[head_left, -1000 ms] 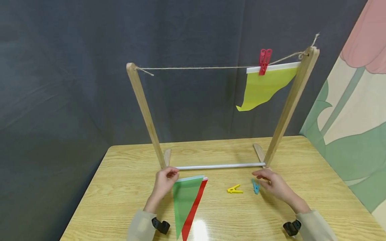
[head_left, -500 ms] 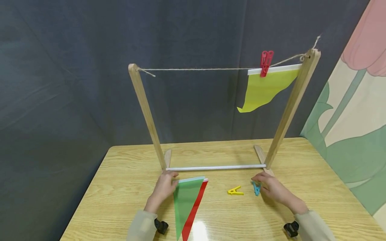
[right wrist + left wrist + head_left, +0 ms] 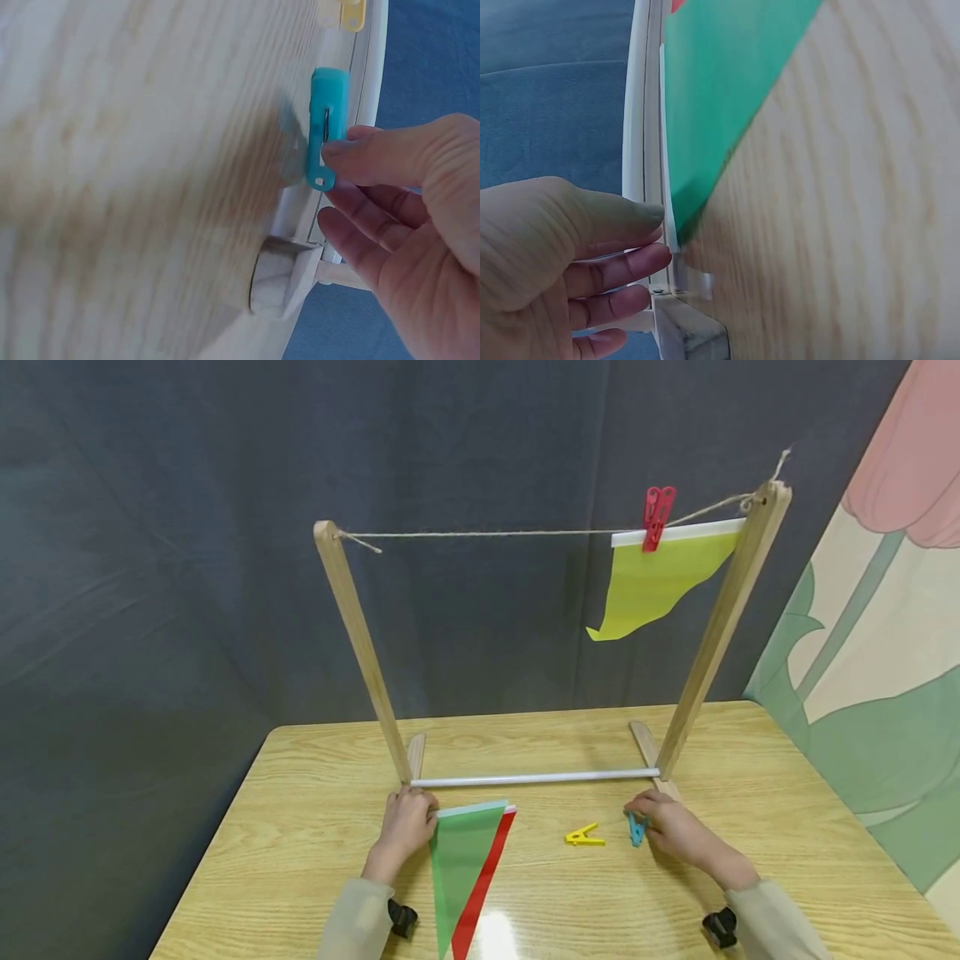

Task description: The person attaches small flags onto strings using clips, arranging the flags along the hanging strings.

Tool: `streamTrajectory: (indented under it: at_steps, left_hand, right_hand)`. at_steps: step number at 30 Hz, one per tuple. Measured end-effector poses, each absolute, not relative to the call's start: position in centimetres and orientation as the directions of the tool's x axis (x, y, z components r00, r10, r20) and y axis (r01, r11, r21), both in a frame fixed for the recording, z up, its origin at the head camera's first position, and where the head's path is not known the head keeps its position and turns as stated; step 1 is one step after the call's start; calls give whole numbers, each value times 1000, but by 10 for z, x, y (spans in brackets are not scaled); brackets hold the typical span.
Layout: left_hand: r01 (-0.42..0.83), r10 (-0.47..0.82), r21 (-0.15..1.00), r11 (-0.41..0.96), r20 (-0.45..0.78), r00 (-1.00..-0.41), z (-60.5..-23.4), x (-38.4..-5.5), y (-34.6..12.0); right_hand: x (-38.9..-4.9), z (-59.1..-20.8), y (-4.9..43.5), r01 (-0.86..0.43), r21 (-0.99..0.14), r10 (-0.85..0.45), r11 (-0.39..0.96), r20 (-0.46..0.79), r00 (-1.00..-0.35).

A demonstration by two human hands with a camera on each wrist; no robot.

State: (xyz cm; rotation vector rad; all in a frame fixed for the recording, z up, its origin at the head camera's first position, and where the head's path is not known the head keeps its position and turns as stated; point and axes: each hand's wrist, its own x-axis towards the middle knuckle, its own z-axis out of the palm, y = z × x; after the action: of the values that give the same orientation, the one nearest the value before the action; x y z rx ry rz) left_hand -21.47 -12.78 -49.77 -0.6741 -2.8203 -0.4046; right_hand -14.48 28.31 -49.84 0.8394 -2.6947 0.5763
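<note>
In the head view, my left hand (image 3: 408,820) is at the upper left corner of a green triangular flag (image 3: 465,852) lying on the table. In the left wrist view, its thumb and loosely bent fingers are beside the flag's white edge strip (image 3: 667,157); no grip on it shows. A red flag (image 3: 486,881) lies partly hidden under the green one. My right hand (image 3: 675,828) pinches a blue clothespin (image 3: 328,97) on the table, thumb on one handle, fingers behind it. A yellow clothespin (image 3: 584,836) lies to its left.
Behind the hands stands a wooden frame with a left post (image 3: 363,652), a right post (image 3: 723,631) and a white bottom rod (image 3: 532,778). A string (image 3: 480,534) spans the top. A red clothespin (image 3: 657,518) holds a yellow flag (image 3: 660,578) on it.
My left hand has lowered to the green flag's corner, its fingers spreading slightly. The right hand has come down to the blue clothespin and taken it between thumb and fingers. The flags have not moved.
</note>
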Motion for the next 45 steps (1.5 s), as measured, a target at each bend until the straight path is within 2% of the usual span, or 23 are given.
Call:
streamTrajectory:
  at_steps: [6,13,24,35,40,45]
  left_hand:
    - [455,404,215,864,244,-882,-500,-217,-128]
    - [452,406,225,863,222,-886,-499,-219,-128]
    - [439,401,282,853,183,-898,-500,-224,-129]
    - [471,406,305,828,252,-878,-505,-226,-136]
    - [470,401,369,802,251,-881,-508,-228,-143]
    - [493,401,492,718,286,-870,-505,-230,-148]
  right_hand:
    - [-145,-499,285,-569,-258,-481,781,335,-811]
    - [-144,-498,286,-525,-300,-458,797,268,-848]
    - [-144,-495,287,-491,-307,-439,816,223,-870]
    - [-145,-491,285,-486,-303,-439,820,213,-873]
    - [-147,-491,287,-495,-311,-449,811,211,-868]
    - [-146,-491,288,-500,-332,-454,800,211,-866]
